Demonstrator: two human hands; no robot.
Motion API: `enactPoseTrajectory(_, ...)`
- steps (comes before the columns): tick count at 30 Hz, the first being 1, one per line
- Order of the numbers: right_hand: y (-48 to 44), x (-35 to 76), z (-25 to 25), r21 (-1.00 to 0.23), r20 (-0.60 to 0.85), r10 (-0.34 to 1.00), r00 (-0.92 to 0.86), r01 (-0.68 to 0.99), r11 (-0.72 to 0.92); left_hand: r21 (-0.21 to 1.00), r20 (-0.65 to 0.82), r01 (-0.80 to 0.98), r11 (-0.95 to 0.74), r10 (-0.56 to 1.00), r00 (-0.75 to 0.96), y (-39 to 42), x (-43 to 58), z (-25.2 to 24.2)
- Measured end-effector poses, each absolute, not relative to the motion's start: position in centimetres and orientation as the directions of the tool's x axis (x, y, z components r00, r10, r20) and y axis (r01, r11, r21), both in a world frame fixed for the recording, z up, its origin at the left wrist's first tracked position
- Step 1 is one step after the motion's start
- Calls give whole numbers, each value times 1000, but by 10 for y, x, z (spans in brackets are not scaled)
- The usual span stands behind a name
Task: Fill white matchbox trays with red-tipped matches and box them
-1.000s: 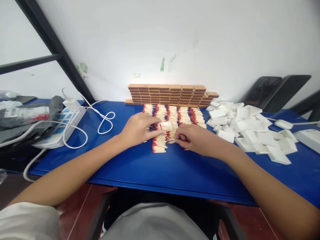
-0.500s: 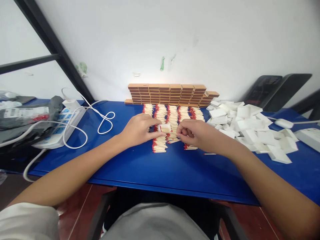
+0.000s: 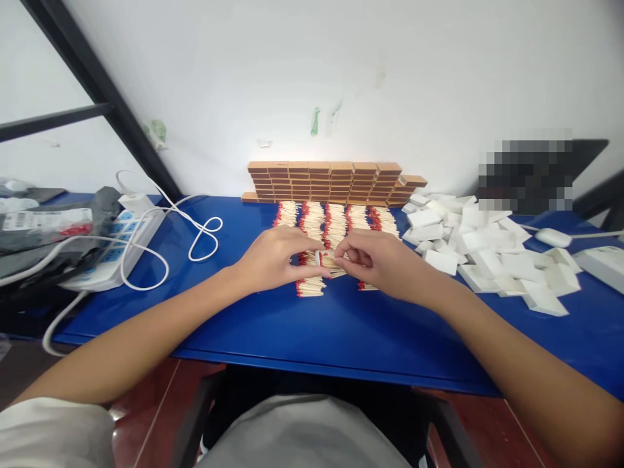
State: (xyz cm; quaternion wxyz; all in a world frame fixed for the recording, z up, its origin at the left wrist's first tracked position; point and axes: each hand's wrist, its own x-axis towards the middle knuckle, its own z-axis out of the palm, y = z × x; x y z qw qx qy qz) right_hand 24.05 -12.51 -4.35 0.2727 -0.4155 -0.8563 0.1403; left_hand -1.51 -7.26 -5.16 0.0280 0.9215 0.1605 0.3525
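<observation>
My left hand (image 3: 280, 260) grips a small white matchbox tray (image 3: 318, 259) between thumb and fingers, above the rows of matches. Red-tipped matches (image 3: 328, 254) show inside the tray. At its right end, my right hand (image 3: 373, 260) is closed in a pinch on matches, their ends mostly hidden by the fingertips. Under and behind both hands, loose matches (image 3: 335, 221) lie in several rows, red heads to the left. Past them, brown matchboxes (image 3: 324, 182) are stacked against the wall.
A heap of white trays (image 3: 487, 247) lies on the blue table (image 3: 341, 338) at the right. A power strip (image 3: 121, 247), white cable (image 3: 205, 229) and dark plastic package (image 3: 49, 227) are at the left. A dark object, partly pixelated, leans on the wall at the right.
My right hand has moved left, bringing its pinched fingers to the tray. The tray in my left hand has shifted slightly right and down.
</observation>
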Motion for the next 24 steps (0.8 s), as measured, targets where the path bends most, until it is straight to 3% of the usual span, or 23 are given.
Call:
enactPoseTrajectory(13, -125, 246, -36, -411, 383, 786, -485, 672, 616, 135, 662, 356, -925, 352, 662, -67, -18, -54)
enactPoseTrajectory(20, -121, 253, -38, -401, 140, 816, -561, 721, 565, 98, 666, 437, -894, 385, 639, -58, -23, -55)
enactPoseTrajectory(24, -122, 250, -43, -420, 80, 824, -561, 730, 538, 84, 656, 421, -903, 368, 659, -60, -21, -56)
